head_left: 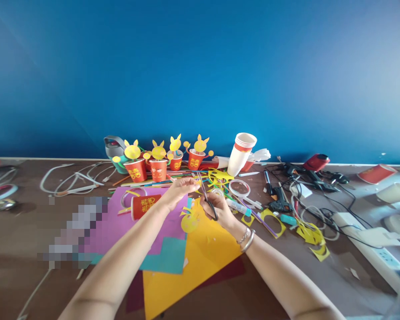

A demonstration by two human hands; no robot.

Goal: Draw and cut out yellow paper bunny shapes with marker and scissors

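My right hand (pixel 219 210) grips dark-handled scissors (pixel 205 194), their blades pointing up and away from me. Beside the blades, my left hand (pixel 182 191) is closed in a pinch on what looks like a small yellow paper piece (pixel 198 186), partly hidden by the fingers. Below both hands, a yellow paper animal head with ears (pixel 189 223) lies on the coloured sheets. A red paper cup (pixel 143 208) with gold characters lies on its side left of my left hand, with yellow strips by it.
Several red cups with yellow animal heads (pixel 158 151) stand along the wall, right of them a stack of white cups (pixel 242 153). Purple (pixel 120 231) and orange (pixel 200 253) sheets lie underneath. Cut yellow scraps, tape, a glue gun (pixel 280 200), cables and a power strip (pixel 370 249) lie rightward.
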